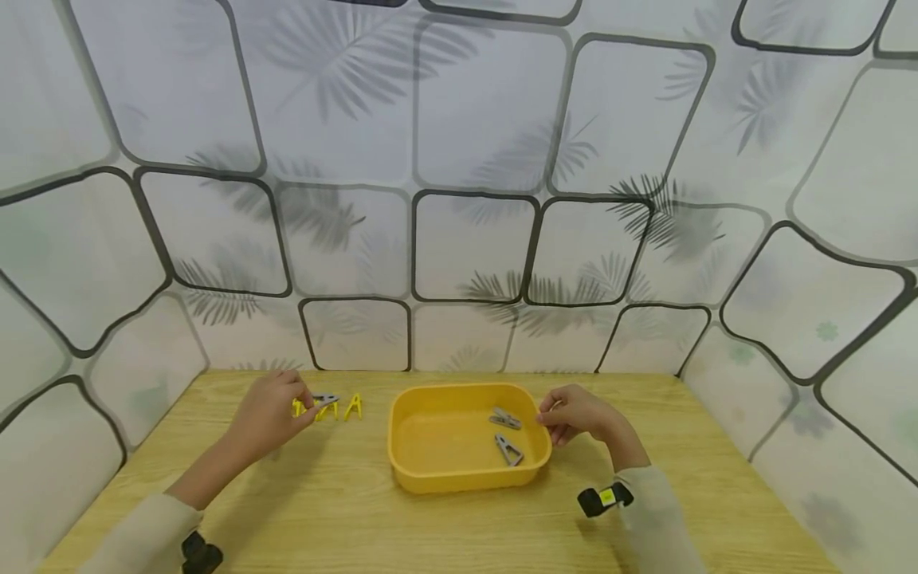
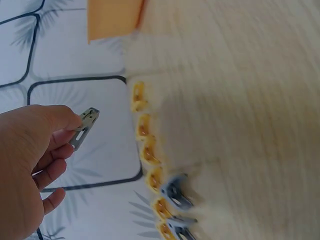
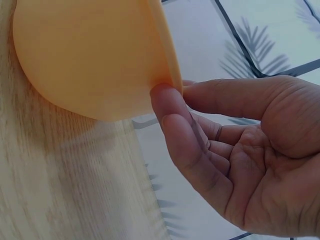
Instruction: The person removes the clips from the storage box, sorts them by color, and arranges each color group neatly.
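Observation:
My left hand (image 1: pixel 267 410) pinches a grey clothespin (image 2: pixel 85 129) between thumb and fingers, held above the table at the left. Close under it stands a row of several yellow clothespins (image 1: pixel 354 406), partly hidden by the hand. In the left wrist view, two more grey clothespins (image 2: pixel 176 191) lie beside that row. With thumb and fingertips, my right hand (image 1: pixel 584 416) grips the right rim of a yellow plastic basin (image 1: pixel 466 481). Inside the basin are two grey clothespins (image 1: pixel 508 451), apart from each other, toward the right end.
The wooden table (image 1: pixel 323 510) carries everything. Behind and at both sides hangs a white patterned curtain (image 1: pixel 473 247) that meets the table's back edge. A dark strap (image 1: pixel 606 498) sits at the right sleeve cuff.

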Demonstrator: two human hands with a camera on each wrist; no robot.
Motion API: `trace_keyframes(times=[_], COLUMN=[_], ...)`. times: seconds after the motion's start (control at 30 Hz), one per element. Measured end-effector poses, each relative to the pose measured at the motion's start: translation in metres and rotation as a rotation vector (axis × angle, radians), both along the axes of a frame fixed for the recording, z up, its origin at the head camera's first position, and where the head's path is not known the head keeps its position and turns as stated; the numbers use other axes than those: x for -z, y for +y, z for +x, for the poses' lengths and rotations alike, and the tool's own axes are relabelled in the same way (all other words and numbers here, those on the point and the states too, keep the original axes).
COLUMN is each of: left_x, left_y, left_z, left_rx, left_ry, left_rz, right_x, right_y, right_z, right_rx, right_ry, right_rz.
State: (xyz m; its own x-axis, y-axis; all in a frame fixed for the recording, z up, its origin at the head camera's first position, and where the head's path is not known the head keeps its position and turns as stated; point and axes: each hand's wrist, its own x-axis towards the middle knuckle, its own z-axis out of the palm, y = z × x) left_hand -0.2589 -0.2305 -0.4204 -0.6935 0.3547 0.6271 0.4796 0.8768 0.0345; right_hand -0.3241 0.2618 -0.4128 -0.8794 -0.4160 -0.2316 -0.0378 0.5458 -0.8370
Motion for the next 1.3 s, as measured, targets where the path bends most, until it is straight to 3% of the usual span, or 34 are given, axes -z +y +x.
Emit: trace_keyframes(times=[0.43,0.83,1.3], left_x=[0.026,0.037,0.045], left_y=[-0.02,-0.017,-0.009], left_z=[0.023,0.026,0.031], left_rx=[-0.128,-0.208,-0.233], left_ry=[-0.137,-0.251,-0.243], left_rz=[-0.039,-0.045,-0.05], right_x=[-0.001,0.001,-0.004], right_y=[0.001,0.002,-0.001], right_z=[-0.002,-0.002,0.003], right_rx=[-0.006,-0.003,-0.014], right_ry=[-0.001,-0.003,0.003], right_rz=[0.0,-0.002,-0.008])
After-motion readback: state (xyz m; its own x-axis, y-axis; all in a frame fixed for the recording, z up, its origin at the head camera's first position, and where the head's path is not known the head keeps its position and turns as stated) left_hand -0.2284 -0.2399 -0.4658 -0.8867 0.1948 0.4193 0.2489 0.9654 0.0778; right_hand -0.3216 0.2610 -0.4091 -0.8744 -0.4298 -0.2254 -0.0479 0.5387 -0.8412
